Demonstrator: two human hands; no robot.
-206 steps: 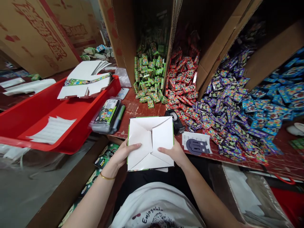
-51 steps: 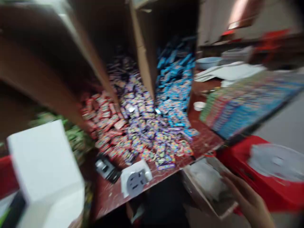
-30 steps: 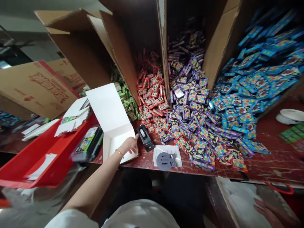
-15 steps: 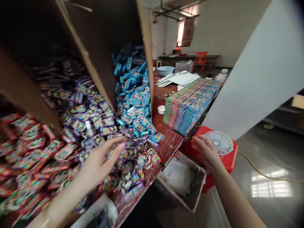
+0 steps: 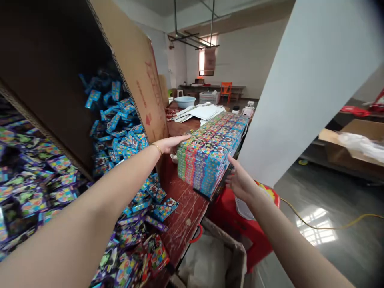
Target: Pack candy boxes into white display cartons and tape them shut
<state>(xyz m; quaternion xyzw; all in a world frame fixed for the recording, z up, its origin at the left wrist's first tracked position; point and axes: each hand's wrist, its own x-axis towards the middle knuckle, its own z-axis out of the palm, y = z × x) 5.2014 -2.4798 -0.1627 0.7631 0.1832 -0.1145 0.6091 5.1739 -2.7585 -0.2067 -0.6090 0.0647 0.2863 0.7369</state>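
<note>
Both hands are open — the left hand (image 5: 172,143) lies flat on top of the stacked block of colourful printed cartons (image 5: 210,150) at the right edge of the red-brown bench (image 5: 183,208), the right hand (image 5: 240,182) spread at its near side. It looks stiff and heavy — best gripped low on both sides; printing too small to read

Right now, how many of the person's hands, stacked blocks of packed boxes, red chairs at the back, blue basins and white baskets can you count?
Hands: 2, left hand and right hand
Stacked block of boxes: 1
Red chair: 1
Blue basin: 1
White basket: 1
Total: 6
</note>
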